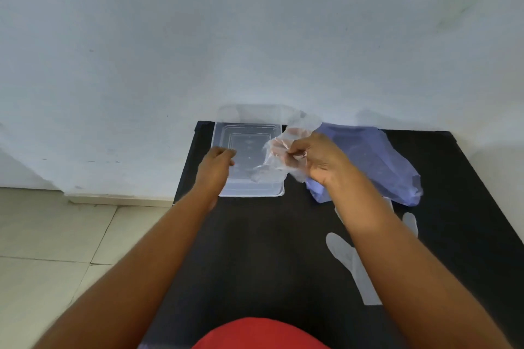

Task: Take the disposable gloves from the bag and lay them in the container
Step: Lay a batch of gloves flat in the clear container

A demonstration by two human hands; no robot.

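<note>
A clear plastic container (249, 188) sits at the back left of the black table (255, 249), against the wall. My right hand (320, 161) pinches a crumpled clear disposable glove (276, 156) over the container's right side. My left hand (217, 161) rests on the container's left rim with fingers curled; whether it grips the rim is unclear. The pale purple plastic bag (377, 161) lies flat to the right of the container, behind my right wrist. Another clear glove (348, 261) lies flat on the table, partly hidden under my right forearm.
A pale wall rises right behind the table. Tiled floor (56, 235) lies to the left, beyond the table's left edge. A red garment (261, 334) shows at the bottom, at the table's near edge.
</note>
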